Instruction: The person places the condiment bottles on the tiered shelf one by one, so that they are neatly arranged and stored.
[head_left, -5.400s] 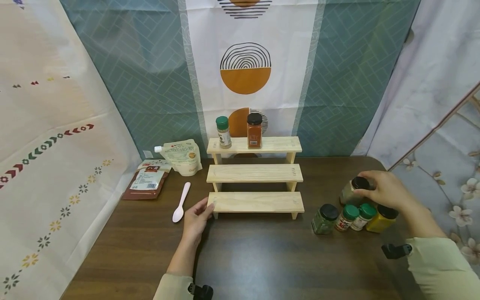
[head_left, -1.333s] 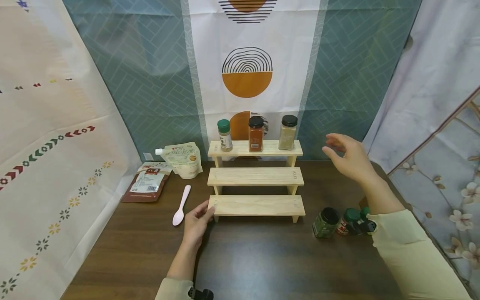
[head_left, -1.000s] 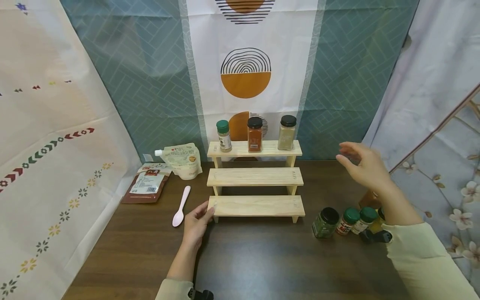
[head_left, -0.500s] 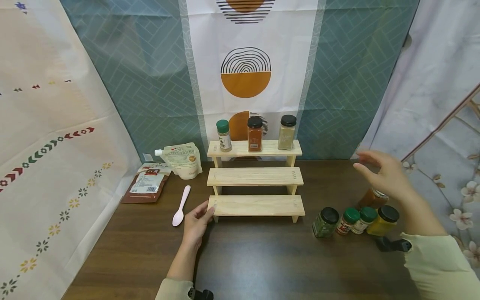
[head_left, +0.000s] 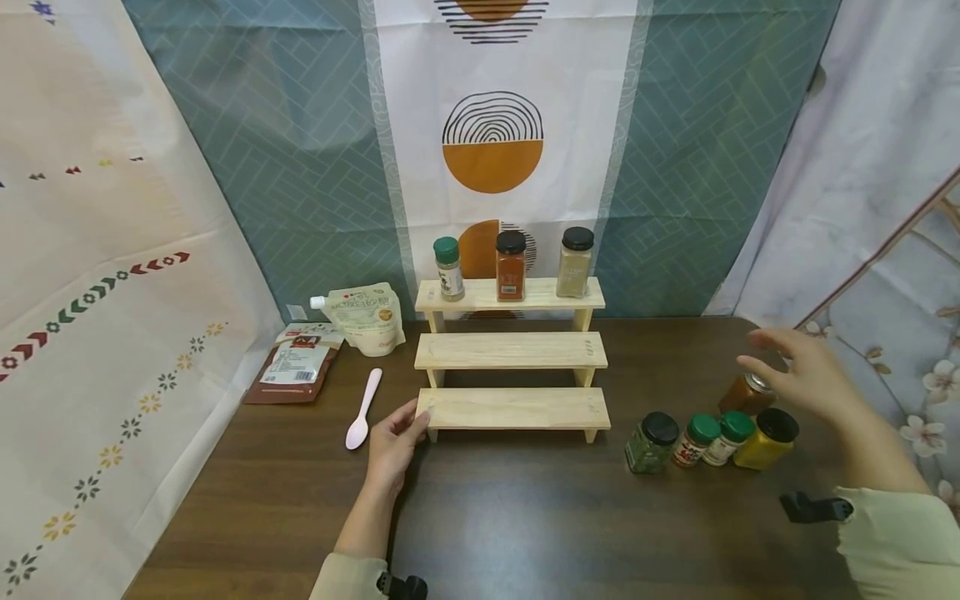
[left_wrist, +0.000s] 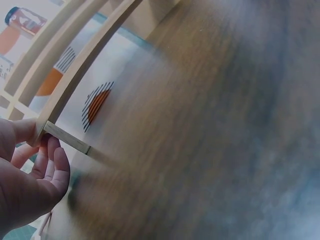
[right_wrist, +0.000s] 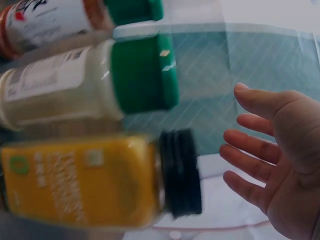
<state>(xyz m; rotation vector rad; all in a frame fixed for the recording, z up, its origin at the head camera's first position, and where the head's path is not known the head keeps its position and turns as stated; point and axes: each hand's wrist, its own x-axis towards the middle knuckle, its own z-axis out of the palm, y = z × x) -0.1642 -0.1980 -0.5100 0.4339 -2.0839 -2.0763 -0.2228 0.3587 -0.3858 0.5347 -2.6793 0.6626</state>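
Observation:
My left hand [head_left: 392, 442] pinches the left end of the bottom step of a three-tier wooden display stand [head_left: 513, 408], thumb on top and fingers beneath, as the left wrist view shows. My right hand [head_left: 806, 375] hovers, fingers apart and holding nothing, over a brown-orange spice jar [head_left: 745, 396] with a silvery lid. In front of that jar are a yellow spice jar [head_left: 765, 442] with a black lid, two green-capped spice bottles [head_left: 726, 442], and a green-filled jar [head_left: 651, 443]. On the top step stand a green-capped bottle [head_left: 449, 271], a red-orange jar [head_left: 511, 268] and a beige jar [head_left: 574, 265].
Left of the stand lie a pale pink spoon [head_left: 363, 410] and a brown pouch [head_left: 295, 365]. A cream spouted pouch [head_left: 363, 317] leans near the back. Patterned cloths hang behind and at both sides of the dark wooden table [head_left: 510, 517].
The beige jar, gripped by my right hand earlier, now stands at the right of the top step. My right hand has since moved back rightward over the jars. My left hand stays put.

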